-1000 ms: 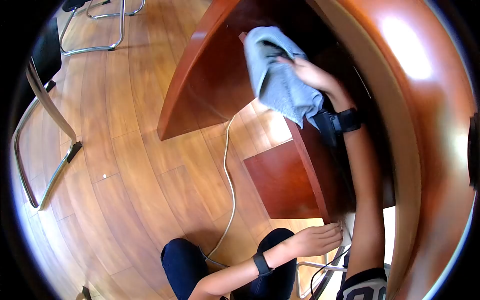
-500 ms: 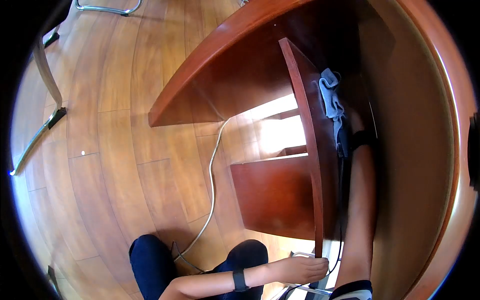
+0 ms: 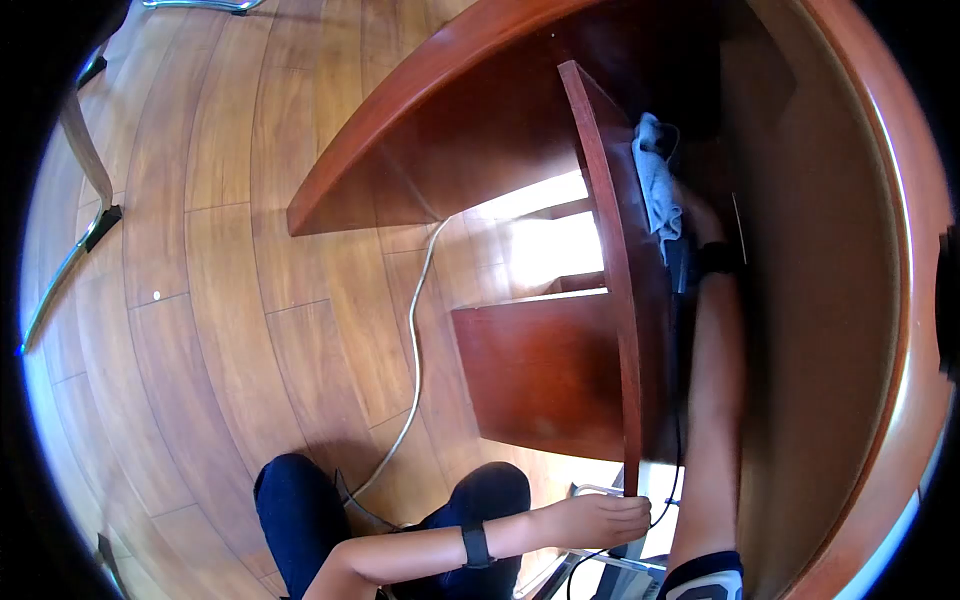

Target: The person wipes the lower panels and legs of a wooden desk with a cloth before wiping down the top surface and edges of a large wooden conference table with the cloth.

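A grey-blue cloth (image 3: 655,185) lies bunched along the upright wooden panel (image 3: 613,220) inside the desk. My right hand (image 3: 697,212) reaches deep into the shadowed space and is closed on the cloth's side, its fingertips partly hidden. Just below the cloth sits a dark box-like object (image 3: 678,268), with a black cable running down from it. My left hand (image 3: 598,520) is at the near end of the panel, fingers wrapped against its edge. The black cable (image 3: 678,430) passes close to those fingers.
A pale cable (image 3: 415,350) curves across the wood floor (image 3: 230,300) towards my knees. The curved desk edge (image 3: 895,300) rises at the right. Metal chair legs (image 3: 100,215) stand at the left. A lower wooden panel (image 3: 545,375) joins the upright one.
The cloth has shifted slightly and changed its folds, with my right hand beside it. My left hand stays at the panel's end. The whole view has moved a little.
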Action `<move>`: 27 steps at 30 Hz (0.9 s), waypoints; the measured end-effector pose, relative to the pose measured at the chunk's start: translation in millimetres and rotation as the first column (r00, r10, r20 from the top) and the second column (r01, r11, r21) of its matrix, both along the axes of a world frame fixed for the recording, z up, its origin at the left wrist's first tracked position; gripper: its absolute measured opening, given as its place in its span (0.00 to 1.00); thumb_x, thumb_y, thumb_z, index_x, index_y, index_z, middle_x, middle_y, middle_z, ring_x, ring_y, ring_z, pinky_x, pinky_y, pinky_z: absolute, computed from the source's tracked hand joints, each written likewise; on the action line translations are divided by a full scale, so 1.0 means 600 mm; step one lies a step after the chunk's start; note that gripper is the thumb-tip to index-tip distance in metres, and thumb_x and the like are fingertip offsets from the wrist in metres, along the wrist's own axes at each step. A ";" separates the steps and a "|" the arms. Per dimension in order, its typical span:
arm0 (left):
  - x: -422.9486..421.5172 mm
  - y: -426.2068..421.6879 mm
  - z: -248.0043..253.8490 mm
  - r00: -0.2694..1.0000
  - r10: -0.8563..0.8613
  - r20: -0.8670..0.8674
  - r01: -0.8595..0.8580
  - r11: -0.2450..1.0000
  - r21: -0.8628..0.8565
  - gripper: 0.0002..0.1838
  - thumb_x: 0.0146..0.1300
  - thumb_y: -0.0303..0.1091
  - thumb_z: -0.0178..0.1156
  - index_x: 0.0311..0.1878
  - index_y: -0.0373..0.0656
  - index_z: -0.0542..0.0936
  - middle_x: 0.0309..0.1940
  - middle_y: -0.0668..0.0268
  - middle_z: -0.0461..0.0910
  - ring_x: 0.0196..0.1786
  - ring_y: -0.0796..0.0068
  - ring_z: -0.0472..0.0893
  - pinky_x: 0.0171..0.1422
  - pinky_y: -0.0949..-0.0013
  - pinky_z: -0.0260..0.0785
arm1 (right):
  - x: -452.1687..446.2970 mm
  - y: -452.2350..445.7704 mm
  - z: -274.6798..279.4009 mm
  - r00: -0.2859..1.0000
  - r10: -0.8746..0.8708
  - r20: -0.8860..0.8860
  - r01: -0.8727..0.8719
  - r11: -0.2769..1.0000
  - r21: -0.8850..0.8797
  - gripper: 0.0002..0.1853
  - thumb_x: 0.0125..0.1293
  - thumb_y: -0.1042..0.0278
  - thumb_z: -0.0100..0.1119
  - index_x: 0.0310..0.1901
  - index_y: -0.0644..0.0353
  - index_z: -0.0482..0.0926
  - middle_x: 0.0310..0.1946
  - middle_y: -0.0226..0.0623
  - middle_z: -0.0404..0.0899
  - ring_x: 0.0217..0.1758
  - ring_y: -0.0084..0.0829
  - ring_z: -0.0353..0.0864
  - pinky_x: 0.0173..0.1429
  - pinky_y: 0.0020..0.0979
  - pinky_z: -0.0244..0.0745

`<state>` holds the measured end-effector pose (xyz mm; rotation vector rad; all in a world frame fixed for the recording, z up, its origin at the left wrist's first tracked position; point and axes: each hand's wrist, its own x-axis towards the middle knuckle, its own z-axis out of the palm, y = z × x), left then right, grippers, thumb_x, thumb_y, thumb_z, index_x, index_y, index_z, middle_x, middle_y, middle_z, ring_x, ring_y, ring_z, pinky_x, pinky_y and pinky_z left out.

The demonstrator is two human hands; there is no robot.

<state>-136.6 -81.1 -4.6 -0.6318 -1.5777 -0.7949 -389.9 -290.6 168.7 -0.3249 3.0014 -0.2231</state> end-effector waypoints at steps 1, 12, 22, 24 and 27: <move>-0.001 0.002 0.004 1.000 -0.021 0.007 0.021 0.999 0.028 0.13 0.58 0.27 0.58 0.46 0.36 0.77 0.47 0.62 0.75 0.58 0.66 0.69 0.67 0.71 0.56 | 0.017 -0.016 0.000 1.000 0.000 0.005 0.000 1.000 0.025 0.29 0.72 0.50 0.36 0.64 0.68 0.62 0.62 0.38 0.65 0.63 0.30 0.64 0.68 0.30 0.56; 0.016 0.006 0.006 0.983 -0.154 0.101 0.139 0.980 0.145 0.13 0.57 0.24 0.54 0.46 0.36 0.74 0.48 0.57 0.73 0.59 0.65 0.69 0.68 0.69 0.57 | 0.079 -0.096 -0.010 0.706 0.633 0.317 -0.668 0.744 0.002 0.33 0.72 0.45 0.34 0.68 0.64 0.55 0.65 0.32 0.59 0.65 0.24 0.60 0.69 0.25 0.53; 0.028 -0.013 0.017 0.984 -0.050 0.172 0.035 0.995 0.089 0.15 0.54 0.26 0.55 0.46 0.39 0.74 0.49 0.60 0.73 0.60 0.66 0.68 0.70 0.71 0.54 | 0.141 -0.075 -0.023 0.579 0.799 0.163 -0.788 0.497 0.364 0.58 0.54 0.22 0.40 0.67 0.75 0.45 0.67 0.61 0.49 0.73 0.45 0.47 0.74 0.33 0.45; 0.033 -0.013 0.016 0.987 -0.036 0.159 0.019 0.994 0.110 0.15 0.54 0.27 0.56 0.47 0.39 0.74 0.50 0.61 0.73 0.61 0.67 0.67 0.71 0.70 0.53 | 0.123 -0.055 -0.016 0.718 0.650 0.250 -0.696 0.653 0.300 0.60 0.51 0.20 0.42 0.69 0.69 0.41 0.69 0.56 0.49 0.73 0.42 0.47 0.73 0.34 0.46; 0.039 -0.023 0.018 0.985 -0.001 0.173 -0.016 0.995 0.096 0.15 0.54 0.28 0.56 0.47 0.38 0.74 0.50 0.62 0.73 0.61 0.67 0.67 0.71 0.70 0.52 | 0.084 -0.018 -0.013 0.732 0.606 0.313 -0.666 0.732 0.141 0.53 0.58 0.27 0.42 0.70 0.64 0.41 0.71 0.47 0.44 0.74 0.37 0.44 0.74 0.32 0.42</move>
